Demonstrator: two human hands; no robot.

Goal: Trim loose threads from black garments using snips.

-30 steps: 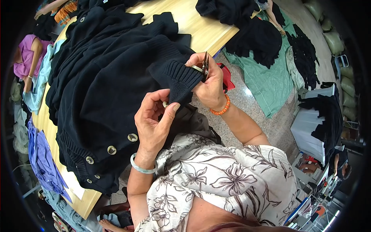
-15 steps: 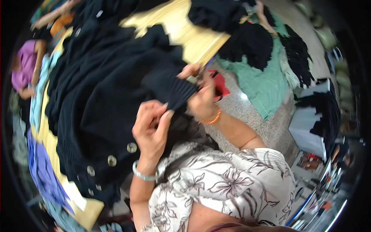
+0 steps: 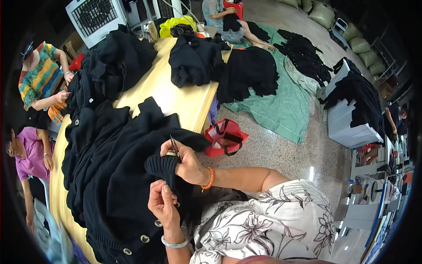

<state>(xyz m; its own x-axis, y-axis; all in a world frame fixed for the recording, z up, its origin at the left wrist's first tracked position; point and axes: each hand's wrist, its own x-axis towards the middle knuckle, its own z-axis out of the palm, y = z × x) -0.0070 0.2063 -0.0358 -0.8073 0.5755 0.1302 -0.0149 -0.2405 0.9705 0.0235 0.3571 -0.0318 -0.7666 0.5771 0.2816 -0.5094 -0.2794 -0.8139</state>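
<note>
A black knit cardigan (image 3: pixel 116 185) with large round buttons (image 3: pixel 144 238) is heaped over the near part of the wooden table. My right hand (image 3: pixel 192 165) holds small scissors (image 3: pixel 175 147), their dark pointed blades sticking up from the fingers. That same hand also steadies one end of the ribbed cuff (image 3: pixel 159 166). Just below it, my left hand (image 3: pixel 164 204) is closed, thumb against fingers, pinching the lower edge of the cuff. The cuff is stretched and folded between both hands. Part of the scissors is hidden inside my right hand.
More black garments (image 3: pixel 195 59) lie on the wooden table (image 3: pixel 156 83). A red bag (image 3: pixel 226 137) stands on the floor beside it. Green cloth (image 3: pixel 277 110) is spread beyond, with dark clothes on it. Co-workers sit at left (image 3: pixel 33 152) and far back. A white box (image 3: pixel 345 125) stands right.
The view has swung up, showing more of the room. My hands have turned the ribbed cuff, which now folds over toward the left. Both hands still grip it.
</note>
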